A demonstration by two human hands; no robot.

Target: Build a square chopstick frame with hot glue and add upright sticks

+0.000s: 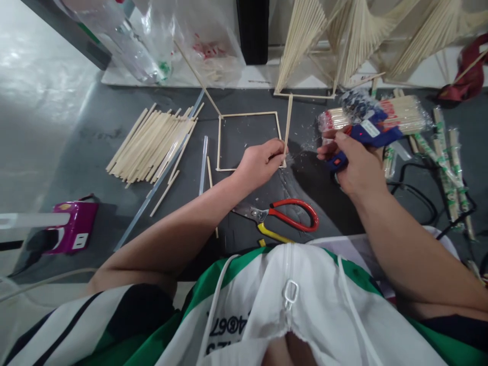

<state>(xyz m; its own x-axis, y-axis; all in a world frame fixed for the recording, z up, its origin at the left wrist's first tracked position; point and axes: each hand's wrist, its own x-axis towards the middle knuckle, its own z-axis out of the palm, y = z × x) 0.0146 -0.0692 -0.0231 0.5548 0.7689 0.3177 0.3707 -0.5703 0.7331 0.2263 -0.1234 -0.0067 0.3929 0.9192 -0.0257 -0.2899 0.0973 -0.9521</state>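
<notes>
A square frame of thin wooden sticks [247, 115] lies flat on the dark table. At its near right corner, my left hand [257, 162] pinches an upright wooden stick [288, 119] whose foot is at that corner. Another stick [198, 80] rises at a slant from the far left corner. To the right, my right hand [358, 165] is wrapped round a blue hot glue gun [375, 133], held apart from the frame. My fingers and the gun's body hide its trigger, and I cannot make out the nozzle clearly.
Loose sticks [150, 145] lie in a pile at left, with clear glue sticks [203, 165] nearby. Red-and-yellow-handled pliers [293, 213] lie close to my body. Finished stick structures [305, 38] stand at the back right. Wrapped chopsticks [442, 152] and a black cable [419, 195] lie right.
</notes>
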